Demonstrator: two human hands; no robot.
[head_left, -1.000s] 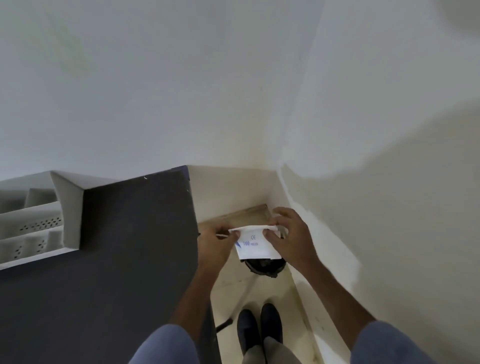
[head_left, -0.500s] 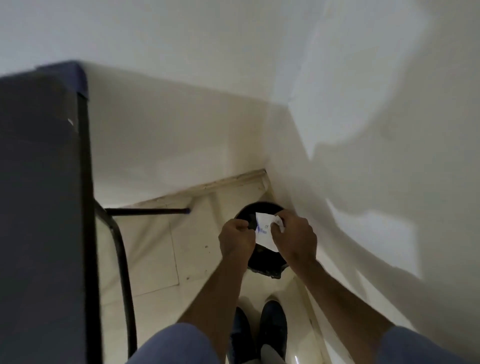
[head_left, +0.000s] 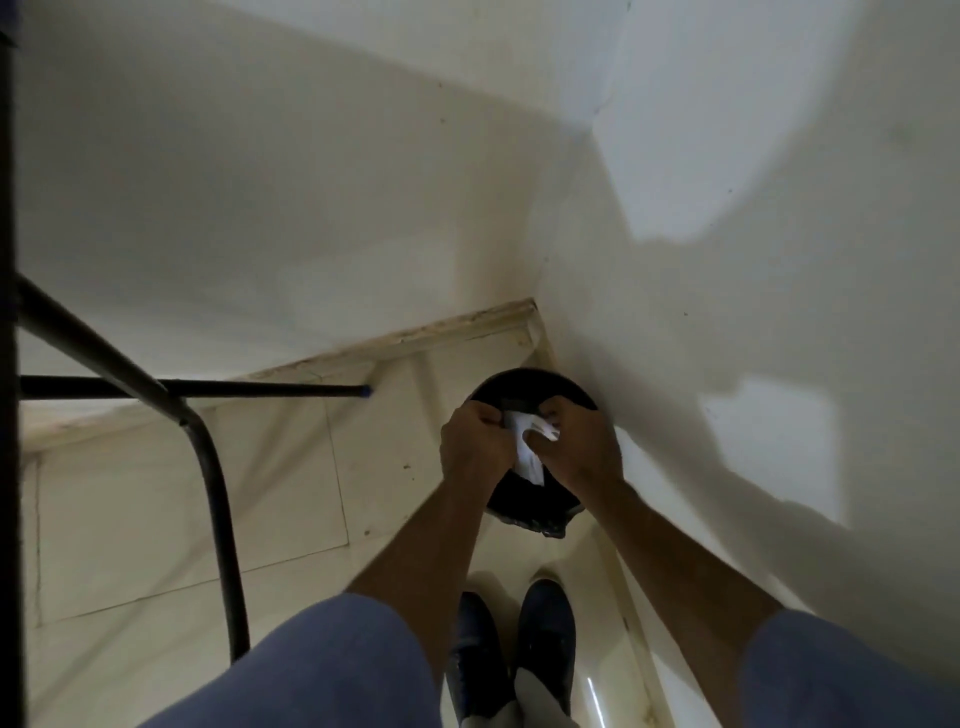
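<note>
A small white paper packet (head_left: 525, 446) is crumpled between both my hands. My left hand (head_left: 474, 439) grips its left side with curled fingers. My right hand (head_left: 579, 441) pinches and folds its right side. Both hands are held directly above a round black waste bin (head_left: 524, 384) that stands on the floor in the room's corner. Most of the packet is hidden by my fingers.
A dark table's edge (head_left: 8, 364) and its black metal legs (head_left: 218, 519) stand at the left. White walls meet in a corner just behind the bin. My dark shoes (head_left: 514, 649) stand on the cream tiled floor (head_left: 182, 493) close to the bin.
The view has tilted down toward the floor. The flat packet has been crumpled between my hands, which have dropped lower over the bin.
</note>
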